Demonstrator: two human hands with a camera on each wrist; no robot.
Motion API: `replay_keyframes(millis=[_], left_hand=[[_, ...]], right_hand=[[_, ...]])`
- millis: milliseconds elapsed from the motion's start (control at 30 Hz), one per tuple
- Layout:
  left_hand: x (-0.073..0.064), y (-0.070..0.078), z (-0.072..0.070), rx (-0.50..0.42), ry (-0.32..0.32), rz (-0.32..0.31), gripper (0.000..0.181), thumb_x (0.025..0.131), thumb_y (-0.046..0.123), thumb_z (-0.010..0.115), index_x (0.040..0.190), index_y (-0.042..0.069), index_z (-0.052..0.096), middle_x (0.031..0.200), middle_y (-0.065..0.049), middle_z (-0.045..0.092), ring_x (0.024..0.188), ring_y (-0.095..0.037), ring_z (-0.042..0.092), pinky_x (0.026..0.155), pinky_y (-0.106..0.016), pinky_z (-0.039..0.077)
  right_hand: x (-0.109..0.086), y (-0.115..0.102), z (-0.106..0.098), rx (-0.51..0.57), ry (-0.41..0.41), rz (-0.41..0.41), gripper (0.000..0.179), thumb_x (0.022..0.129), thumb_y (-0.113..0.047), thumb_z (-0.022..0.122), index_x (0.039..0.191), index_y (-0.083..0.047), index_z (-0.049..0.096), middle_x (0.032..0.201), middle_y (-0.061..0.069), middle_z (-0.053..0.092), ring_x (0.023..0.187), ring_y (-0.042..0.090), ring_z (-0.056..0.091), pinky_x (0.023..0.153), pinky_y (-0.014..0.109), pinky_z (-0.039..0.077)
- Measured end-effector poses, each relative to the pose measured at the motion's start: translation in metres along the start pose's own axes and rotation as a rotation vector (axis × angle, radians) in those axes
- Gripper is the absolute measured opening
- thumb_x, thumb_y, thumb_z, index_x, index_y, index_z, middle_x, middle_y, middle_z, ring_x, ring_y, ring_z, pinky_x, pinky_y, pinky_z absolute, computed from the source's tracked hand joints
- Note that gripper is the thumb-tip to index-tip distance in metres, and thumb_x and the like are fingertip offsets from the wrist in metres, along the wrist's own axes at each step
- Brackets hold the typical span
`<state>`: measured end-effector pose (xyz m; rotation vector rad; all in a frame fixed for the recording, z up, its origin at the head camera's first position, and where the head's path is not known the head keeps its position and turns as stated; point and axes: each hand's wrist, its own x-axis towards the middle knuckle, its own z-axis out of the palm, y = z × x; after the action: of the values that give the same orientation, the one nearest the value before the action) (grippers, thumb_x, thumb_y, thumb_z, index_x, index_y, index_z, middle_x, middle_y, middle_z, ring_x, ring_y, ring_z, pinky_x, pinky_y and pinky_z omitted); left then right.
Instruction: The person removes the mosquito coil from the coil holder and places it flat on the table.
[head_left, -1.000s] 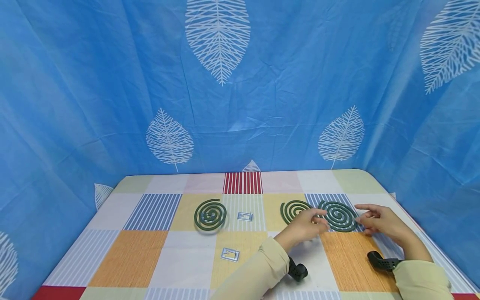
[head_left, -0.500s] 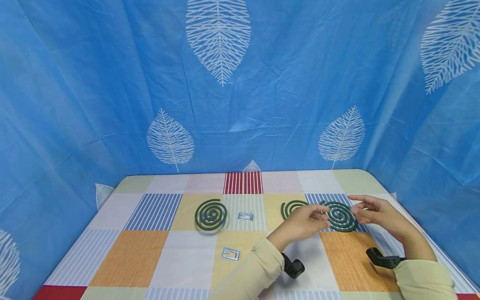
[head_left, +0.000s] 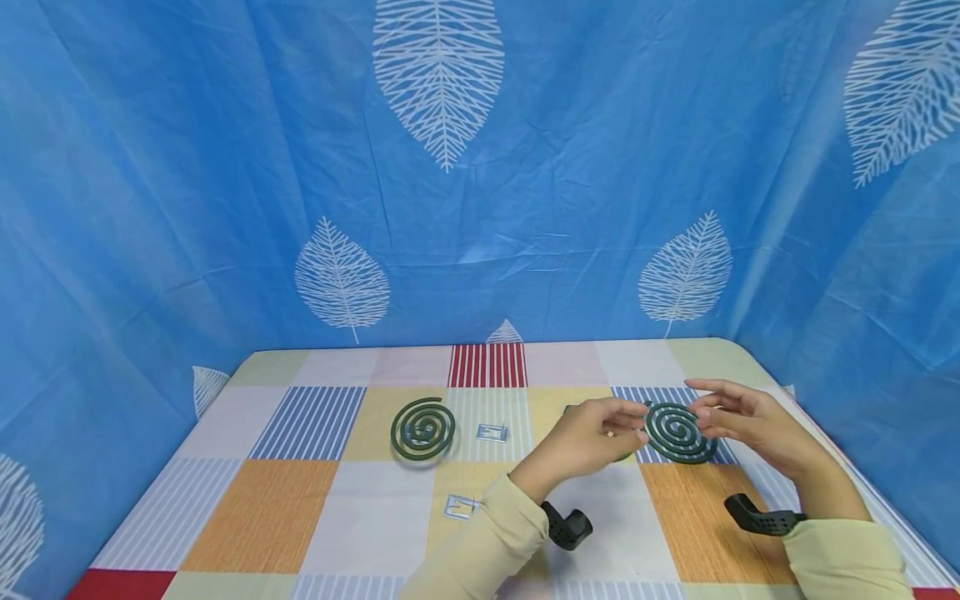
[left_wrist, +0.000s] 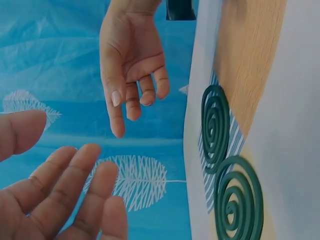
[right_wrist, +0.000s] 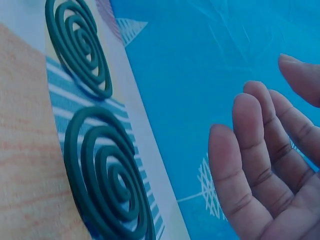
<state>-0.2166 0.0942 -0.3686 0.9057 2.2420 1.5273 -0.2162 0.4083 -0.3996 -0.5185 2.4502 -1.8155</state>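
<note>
Three dark green mosquito coils are on the checkered tablecloth. My left hand (head_left: 588, 437) hovers with loosely bent fingers and covers most of the middle coil (left_wrist: 259, 197). Just to its right lies another coil (head_left: 678, 430), its edge close to the middle one. Above that coil's right side is my right hand (head_left: 753, 425), fingers relaxed and holding nothing. In both wrist views the hands are raised off the cloth, palms facing each other. The third coil (head_left: 424, 428) sits farther left, over a small metal stand showing through its rings.
Two thin metal coil stands, one farther back (head_left: 492, 432) and one nearer (head_left: 459, 507), lie between the left coil and my left arm. A blue curtain (head_left: 465, 250) with white leaf prints surrounds the table's back and sides.
My left hand has drawn back leftward, now hiding more of the middle coil. My right hand has risen and shifted slightly left from the right coil's edge. The coils stay in place.
</note>
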Motion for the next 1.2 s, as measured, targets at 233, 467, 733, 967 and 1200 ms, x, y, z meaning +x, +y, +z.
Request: replay_keyframes(millis=[233,467,733,967,1200], left_hand=[[-0.006,-0.003,-0.015,0.033,0.021,0.112,0.039,0.106,0.018,0.068,0.144,0.007,0.07,0.13,-0.001,0.076,0.11,0.003,0.065,0.096,-0.018,0.051],[-0.016,-0.005,-0.029,0.048,0.02,0.172,0.039,0.108,0.017,0.069,0.146,0.008,0.068,0.135,-0.007,0.075,0.11,0.0,0.067,0.097,-0.02,0.052],[-0.026,-0.01,-0.044,0.076,0.067,0.245,0.036,0.106,0.011,0.07,0.142,0.006,0.07,0.132,-0.009,0.076,0.109,-0.005,0.071,0.097,-0.022,0.054],[-0.037,-0.015,-0.056,0.06,0.138,0.273,0.034,0.104,0.007,0.071,0.138,0.003,0.072,0.131,-0.011,0.076,0.11,-0.014,0.074,0.097,-0.025,0.056],[-0.048,-0.023,-0.068,0.04,0.178,0.311,0.036,0.102,0.006,0.074,0.137,0.001,0.07,0.129,-0.015,0.076,0.111,-0.023,0.076,0.095,-0.028,0.058]], right_hand=[[0.004,-0.006,0.011,0.024,0.009,-0.05,0.059,0.108,0.008,0.056,0.136,-0.042,0.068,0.113,-0.008,0.074,0.096,0.011,0.074,0.083,0.023,0.06],[0.01,-0.007,0.026,0.102,0.042,-0.163,0.057,0.106,0.015,0.054,0.133,-0.031,0.073,0.109,-0.005,0.076,0.093,0.01,0.075,0.083,0.022,0.06],[0.015,-0.011,0.044,0.134,0.095,-0.243,0.052,0.102,0.018,0.058,0.132,-0.021,0.076,0.112,-0.005,0.078,0.101,0.007,0.075,0.086,0.019,0.058],[0.019,-0.016,0.055,0.08,0.106,-0.277,0.052,0.099,0.02,0.061,0.132,-0.017,0.075,0.122,-0.007,0.078,0.11,0.003,0.072,0.088,0.017,0.057],[0.021,-0.023,0.068,0.033,0.128,-0.302,0.051,0.097,0.02,0.065,0.132,-0.016,0.076,0.121,-0.01,0.078,0.111,0.003,0.071,0.09,0.015,0.055]])
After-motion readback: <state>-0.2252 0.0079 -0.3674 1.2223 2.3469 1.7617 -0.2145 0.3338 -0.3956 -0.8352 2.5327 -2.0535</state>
